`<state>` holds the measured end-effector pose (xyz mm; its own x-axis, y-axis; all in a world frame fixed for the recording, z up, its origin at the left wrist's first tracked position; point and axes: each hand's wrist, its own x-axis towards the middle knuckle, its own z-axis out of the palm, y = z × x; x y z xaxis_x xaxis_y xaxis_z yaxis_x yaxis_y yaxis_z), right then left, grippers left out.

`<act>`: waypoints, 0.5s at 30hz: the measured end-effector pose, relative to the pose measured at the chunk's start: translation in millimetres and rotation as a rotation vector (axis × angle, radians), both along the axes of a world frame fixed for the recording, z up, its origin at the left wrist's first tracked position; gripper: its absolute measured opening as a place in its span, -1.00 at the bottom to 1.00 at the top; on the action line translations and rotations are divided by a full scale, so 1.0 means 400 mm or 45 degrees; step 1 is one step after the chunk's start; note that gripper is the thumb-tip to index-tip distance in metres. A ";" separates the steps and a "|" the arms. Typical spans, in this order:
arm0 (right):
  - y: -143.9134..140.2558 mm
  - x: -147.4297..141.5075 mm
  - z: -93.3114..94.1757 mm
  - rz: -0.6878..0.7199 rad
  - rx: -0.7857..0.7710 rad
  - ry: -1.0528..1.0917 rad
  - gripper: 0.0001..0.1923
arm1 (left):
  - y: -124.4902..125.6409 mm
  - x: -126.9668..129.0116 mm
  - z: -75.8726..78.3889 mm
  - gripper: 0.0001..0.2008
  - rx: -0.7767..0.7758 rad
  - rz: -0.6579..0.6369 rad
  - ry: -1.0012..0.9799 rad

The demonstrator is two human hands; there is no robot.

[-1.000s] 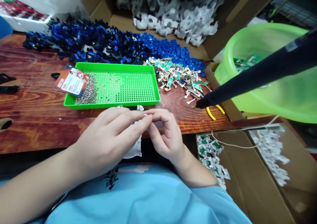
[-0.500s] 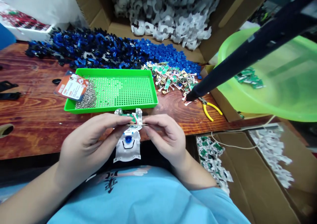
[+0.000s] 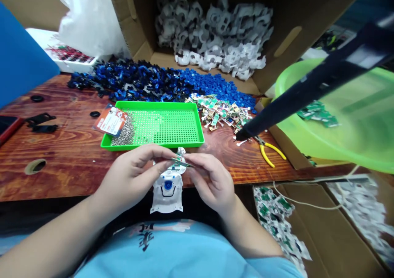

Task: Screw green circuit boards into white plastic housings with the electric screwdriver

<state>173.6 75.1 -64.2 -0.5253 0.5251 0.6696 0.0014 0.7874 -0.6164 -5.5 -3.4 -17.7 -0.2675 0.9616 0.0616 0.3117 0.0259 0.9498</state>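
Assembly workshop (parts heaped on bench (image 3: 61, 163)).

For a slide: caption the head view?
Both hands, left and right, hold a white plastic part before a green tray.

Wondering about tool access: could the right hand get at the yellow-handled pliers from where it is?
Probably yes: the pliers lie uncovered on the table just right of the right hand, though it now pinches a small circuit board.

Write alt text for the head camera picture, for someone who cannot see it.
Two bare hands, left hand and right hand, hold a white plastic part with a small green circuit board above a wooden table's edge, near a green tray.
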 end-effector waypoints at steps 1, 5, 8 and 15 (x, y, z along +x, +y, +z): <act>0.001 0.003 -0.002 0.018 0.021 0.024 -0.57 | 0.009 0.004 0.006 -0.95 -0.029 -0.022 -0.048; 0.009 0.011 -0.011 0.000 0.121 0.075 -0.43 | 0.044 0.018 0.016 -0.92 -0.075 -0.126 -0.140; 0.016 0.021 -0.018 -0.127 0.100 0.085 -0.42 | 0.085 0.000 0.020 -0.75 -0.115 -0.320 -0.153; 0.047 0.054 -0.076 -0.379 0.010 0.103 -0.44 | 0.296 -0.253 0.088 -0.60 -0.228 0.074 1.255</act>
<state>195.2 93.8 -94.5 -0.2942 0.6425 0.7076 0.1837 0.7645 -0.6179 -106.7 114.9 17.6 -0.2219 0.9654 0.1370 0.9510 0.1833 0.2492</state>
